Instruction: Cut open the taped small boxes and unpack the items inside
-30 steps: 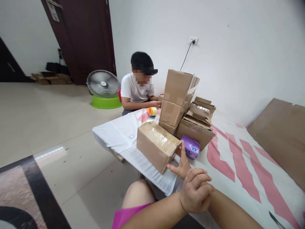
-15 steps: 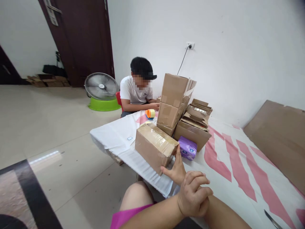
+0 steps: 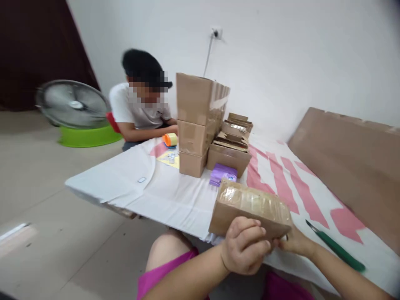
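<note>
1. Head view: I have the taped box (image 3: 251, 204) at the near edge of the surface (image 3: 106, 181), its long front face toward me and clear tape shining on top.
2. My right hand (image 3: 295, 239) grasps the right end of the box, fingers round its lower corner. I cannot tell whether the underside rests on the cloth (image 3: 187, 208).
3. My left hand (image 3: 245, 246) is in front of the front face, fingers curled toward the palm; from here I cannot tell whether they grasp anything or touch the cardboard.
4. Just behind the box I see a purple packet (image 3: 223, 171), then opened cartons (image 3: 229, 154) reaching toward the far edge, beside a tall box stack (image 3: 193, 137).
5. A green-handled knife (image 3: 339, 249) lies right of the box, toward the near edge.
6. Toward the left edge I have an orange-and-yellow roll (image 3: 170, 140). A co-worker (image 3: 140, 116) sits at that edge, hands hidden by the stack.
7. Beyond the left corner, a fan (image 3: 75, 106) stands on the floor.
</note>
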